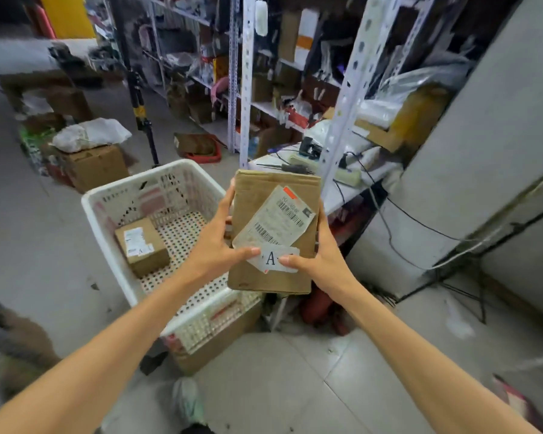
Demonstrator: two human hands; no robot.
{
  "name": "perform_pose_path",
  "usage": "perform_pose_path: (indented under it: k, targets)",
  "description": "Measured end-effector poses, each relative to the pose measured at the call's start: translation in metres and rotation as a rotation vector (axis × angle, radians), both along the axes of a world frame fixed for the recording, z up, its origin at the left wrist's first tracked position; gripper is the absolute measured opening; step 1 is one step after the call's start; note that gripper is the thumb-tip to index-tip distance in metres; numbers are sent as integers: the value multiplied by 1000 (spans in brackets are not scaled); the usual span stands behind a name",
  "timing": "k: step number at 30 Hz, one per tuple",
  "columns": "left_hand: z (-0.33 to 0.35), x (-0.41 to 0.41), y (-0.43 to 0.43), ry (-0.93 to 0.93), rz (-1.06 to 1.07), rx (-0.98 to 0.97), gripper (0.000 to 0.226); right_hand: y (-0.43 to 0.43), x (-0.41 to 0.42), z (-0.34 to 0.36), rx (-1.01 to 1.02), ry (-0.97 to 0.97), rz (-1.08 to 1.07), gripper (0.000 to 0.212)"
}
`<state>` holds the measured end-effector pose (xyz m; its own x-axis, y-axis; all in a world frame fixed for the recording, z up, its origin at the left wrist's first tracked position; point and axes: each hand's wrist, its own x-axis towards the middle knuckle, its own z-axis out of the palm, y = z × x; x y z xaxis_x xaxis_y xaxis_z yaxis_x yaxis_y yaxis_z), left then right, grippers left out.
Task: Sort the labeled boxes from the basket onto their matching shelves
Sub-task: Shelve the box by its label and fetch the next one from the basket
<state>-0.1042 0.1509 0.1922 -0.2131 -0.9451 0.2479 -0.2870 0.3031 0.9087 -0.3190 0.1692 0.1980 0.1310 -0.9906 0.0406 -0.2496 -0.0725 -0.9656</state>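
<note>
I hold a flat brown cardboard box (257, 195) in front of me with both hands, above the right side of the white basket (107, 211). The box carries a shipping label and a white tag with the letter "A" (271, 259). My left hand (215, 245) grips its left edge, thumb on the tag. My right hand (322, 255) grips its right edge, thumb also on the tag. One small brown box (141, 247) with a label lies in the basket. Metal shelves (248, 73) stand behind.
The basket rests on a cardboard carton (213, 346). A white table (342, 195) with cables and a power strip stands right of the held box. A large white cabinet (483, 151) is on the right. Cartons and bags (91, 151) sit on the floor at left.
</note>
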Motion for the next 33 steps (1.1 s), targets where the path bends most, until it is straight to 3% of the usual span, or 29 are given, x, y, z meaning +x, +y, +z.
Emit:
perform_pose_path:
  k: [9,17,25,33]
  targets:
    - [11,-129,30,-44,-222,20,112,76,-120,1,29,-48,-246,118]
    - [64,-292,2,80,-573,-36,107,105,-252,58,-75,-67,-555,117]
    - [142,-485,-21,231,-891,-218,107,131,-377,149,-219,136,-1028,104]
    - [191,-619,-21,332,-1207,-305,110,158,-448,190,-392,218,-1338,116]
